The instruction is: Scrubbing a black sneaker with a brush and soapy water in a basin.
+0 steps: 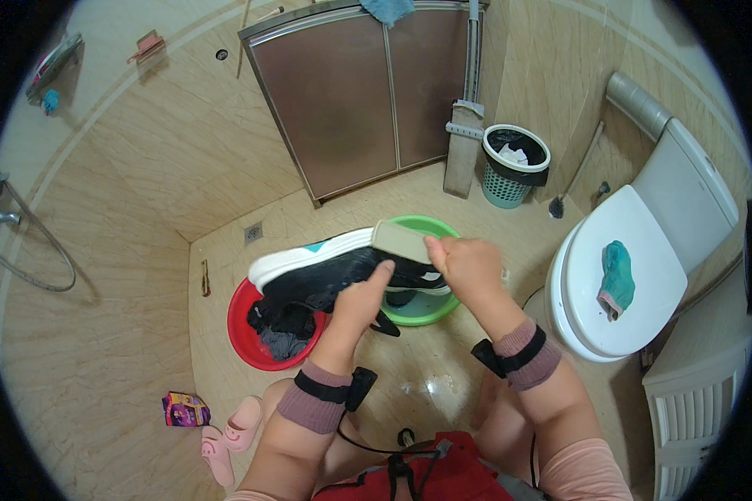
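Observation:
My left hand (362, 298) grips a black sneaker (322, 278) with a thick white sole and a small teal patch. The shoe is tilted on its side, toe to the left, above the floor. In my right hand (470, 265) is a pale beige scrubbing brush (403, 242), its block laid against the shoe's white sole edge. The bristles are hidden. Beneath the heel end stands a green basin (433, 316), largely covered by the shoe and my hands; a dark item shows inside it. A red basin (241, 341) with dark wet cloth (286, 341) sits under the toe.
At the right is a white toilet (593, 313) with a teal glove (617, 275) on its lid. A mesh bin (504, 190) and toilet brush (557, 204) stand at the back, beside a cabinet (334, 100). Pink slippers (242, 424) and a purple packet (185, 409) lie lower left.

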